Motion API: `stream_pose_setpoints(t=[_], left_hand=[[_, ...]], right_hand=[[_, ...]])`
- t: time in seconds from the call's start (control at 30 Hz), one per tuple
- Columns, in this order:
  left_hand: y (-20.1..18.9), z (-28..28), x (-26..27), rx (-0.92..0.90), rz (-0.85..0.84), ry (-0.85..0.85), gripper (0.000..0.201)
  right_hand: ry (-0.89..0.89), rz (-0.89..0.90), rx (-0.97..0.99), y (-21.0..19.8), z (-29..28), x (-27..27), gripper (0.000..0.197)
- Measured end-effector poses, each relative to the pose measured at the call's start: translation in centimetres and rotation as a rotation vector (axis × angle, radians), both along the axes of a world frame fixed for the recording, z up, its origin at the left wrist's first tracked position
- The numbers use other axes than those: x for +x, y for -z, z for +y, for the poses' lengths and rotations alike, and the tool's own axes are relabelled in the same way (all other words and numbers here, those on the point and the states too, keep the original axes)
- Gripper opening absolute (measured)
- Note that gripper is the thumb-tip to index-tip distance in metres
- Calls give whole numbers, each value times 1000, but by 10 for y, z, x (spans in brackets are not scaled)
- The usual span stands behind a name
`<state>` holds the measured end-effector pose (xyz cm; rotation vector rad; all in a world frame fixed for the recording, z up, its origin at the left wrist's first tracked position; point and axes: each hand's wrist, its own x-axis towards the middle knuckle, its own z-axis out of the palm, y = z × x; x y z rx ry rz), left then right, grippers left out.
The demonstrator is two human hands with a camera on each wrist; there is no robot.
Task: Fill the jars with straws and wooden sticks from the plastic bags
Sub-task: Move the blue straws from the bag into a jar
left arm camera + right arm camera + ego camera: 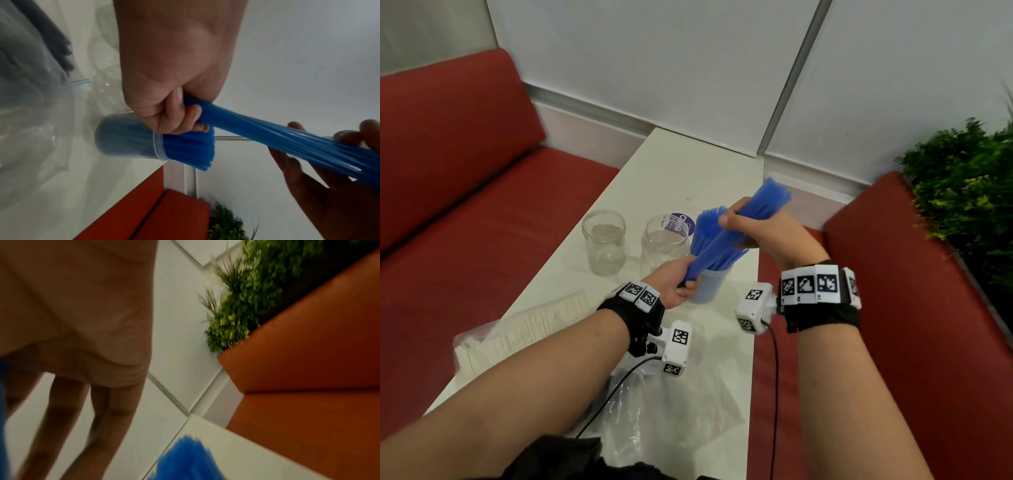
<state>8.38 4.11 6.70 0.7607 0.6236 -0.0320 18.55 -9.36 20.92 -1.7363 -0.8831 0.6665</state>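
Both hands on the blue straws [736, 230]!
L hand [677, 283] fist clenched round bottom end, R hand [763, 232] fingers wrapped mid-bundle, over the full jar [709, 285].

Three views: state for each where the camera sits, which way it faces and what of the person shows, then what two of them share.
Head: on the head, looking down at the table; both forearms, left hand, right hand.
Left wrist: along the left palm to its grip on the straws; right fingertips beyond.
Right wrist: blurred, under the right palm, toward bench and plant.
Head and left wrist share the straw-filled jar.
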Motion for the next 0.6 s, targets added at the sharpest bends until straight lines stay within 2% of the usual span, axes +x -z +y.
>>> stream_pose_setpoints(t=[0.1, 0.17, 0.23, 0.33, 0.4, 0.5, 0.6], left_hand=[[4, -1, 15, 141, 6, -28, 15], [8, -4, 26, 313, 69, -51, 24], [12, -5, 34, 599, 113, -29, 25], [23, -1, 33, 1158, 129, 108, 28], [31, 0, 31, 1374, 103, 181, 28], [37, -1, 31, 1434, 52, 184, 20], [36, 2, 34, 1479, 48, 191, 20]], right_hand=[[-21, 89, -84, 0, -4, 23, 15], [5, 102, -110, 6, -2, 34, 15], [37, 89, -148, 13, 2, 44, 13], [104, 58, -138, 19, 11, 59, 10], [172, 20, -103, 21, 18, 65, 10], [260, -17, -65, 28, 29, 67, 10], [318, -35, -73, 45, 39, 58, 7]])
